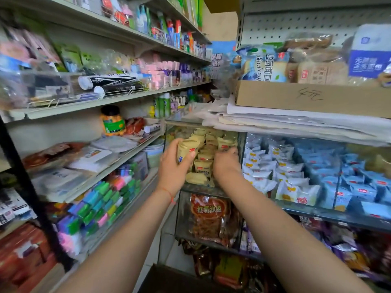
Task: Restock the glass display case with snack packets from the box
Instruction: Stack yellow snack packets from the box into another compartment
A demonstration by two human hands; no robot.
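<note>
The glass display case stands ahead of me, and its left compartment holds a pile of yellow snack packets. My left hand grips a small bundle of yellow packets at the compartment's open front. My right hand reaches into the pile, with its fingers curled over packets there. I cannot tell whether it holds one. A dark box edge shows at the bottom of the view.
White packets and blue packets fill the compartments to the right. A red-orange bag sits on the glass shelf below. Goods shelves run along the left. A cardboard box of bread lies on stacked paper above the case.
</note>
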